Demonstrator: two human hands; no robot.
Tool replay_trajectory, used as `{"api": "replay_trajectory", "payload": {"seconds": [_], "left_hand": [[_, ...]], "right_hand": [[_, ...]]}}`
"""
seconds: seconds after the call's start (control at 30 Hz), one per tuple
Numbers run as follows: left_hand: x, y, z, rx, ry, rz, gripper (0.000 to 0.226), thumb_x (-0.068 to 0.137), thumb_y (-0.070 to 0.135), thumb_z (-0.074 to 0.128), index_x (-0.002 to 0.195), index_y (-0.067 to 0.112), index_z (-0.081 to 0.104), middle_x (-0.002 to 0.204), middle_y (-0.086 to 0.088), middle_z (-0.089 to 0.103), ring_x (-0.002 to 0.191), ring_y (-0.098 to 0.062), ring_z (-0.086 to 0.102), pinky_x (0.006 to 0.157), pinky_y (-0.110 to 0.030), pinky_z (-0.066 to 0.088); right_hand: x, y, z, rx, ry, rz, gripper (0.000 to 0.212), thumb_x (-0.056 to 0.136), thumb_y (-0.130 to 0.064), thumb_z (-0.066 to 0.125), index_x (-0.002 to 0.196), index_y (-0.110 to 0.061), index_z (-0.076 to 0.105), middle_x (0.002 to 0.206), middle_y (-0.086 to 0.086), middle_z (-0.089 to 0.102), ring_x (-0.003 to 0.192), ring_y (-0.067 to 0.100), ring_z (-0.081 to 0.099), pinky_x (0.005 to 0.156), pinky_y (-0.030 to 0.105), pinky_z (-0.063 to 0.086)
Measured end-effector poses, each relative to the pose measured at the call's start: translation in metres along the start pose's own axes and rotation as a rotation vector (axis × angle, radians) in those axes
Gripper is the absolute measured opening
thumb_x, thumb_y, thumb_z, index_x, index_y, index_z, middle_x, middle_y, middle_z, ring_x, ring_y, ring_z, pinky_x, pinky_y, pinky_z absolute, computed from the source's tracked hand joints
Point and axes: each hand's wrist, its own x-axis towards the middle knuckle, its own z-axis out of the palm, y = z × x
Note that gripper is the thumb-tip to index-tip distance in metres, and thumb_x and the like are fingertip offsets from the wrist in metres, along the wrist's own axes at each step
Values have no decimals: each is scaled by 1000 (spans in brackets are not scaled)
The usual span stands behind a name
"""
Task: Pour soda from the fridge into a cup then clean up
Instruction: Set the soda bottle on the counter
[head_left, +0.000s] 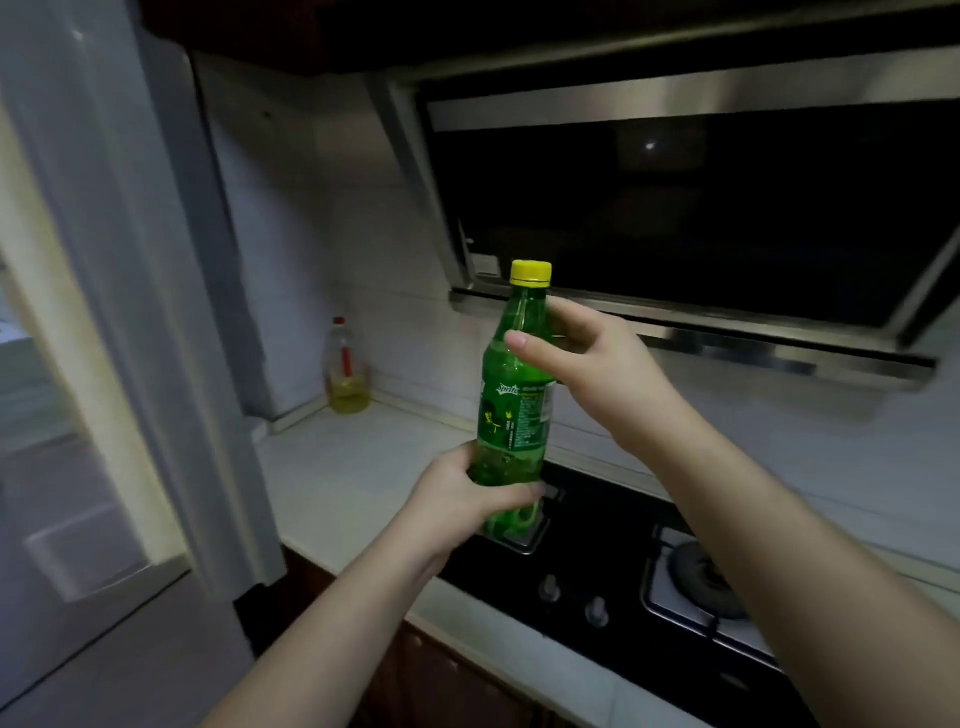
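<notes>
A green Sprite bottle (514, 410) with a yellow cap (530, 273) stands upright in the air over the counter and the hob's left edge. My left hand (470, 496) grips its lower part. My right hand (587, 358) is at the bottle's upper part, thumb across the front and fingers behind the neck, just under the cap. The cap is on. The fridge (88, 364) is at the left with its door (156, 291) open. No cup is in view.
A pale counter (343, 467) runs below, with a black gas hob (623, 561) and its knobs at the right. An oil bottle (345, 371) stands in the back corner. A range hood (675, 208) hangs above the hob.
</notes>
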Motion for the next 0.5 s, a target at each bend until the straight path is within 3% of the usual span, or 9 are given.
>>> {"api": "replay_trajectory", "payload": {"seconds": [0.17,0.37,0.5], "left_hand": [[24,-2,36,32,-141,23,33,66,27,88,93,30,69,89,12,75,83,-6,72,74,-27,56],[32,1,99,6,-344,60,32,69,21,87,95,25,69,87,12,75,78,0,70,64,-11,51],[28,2,149,10,-481,65,33,68,23,87,96,24,71,89,10,76,82,-6,72,78,-27,55]], "right_hand": [[-17,11,-34,-93,130,48,29,83,-38,71,111,-32,67,100,-14,72,97,4,66,92,41,53],[-53,22,-85,-203,284,114,28,84,-37,71,111,-31,66,103,-12,71,100,6,65,93,42,52],[-87,27,-122,-241,388,171,30,84,-35,72,113,-28,67,103,-10,72,100,8,66,93,42,52]]}}
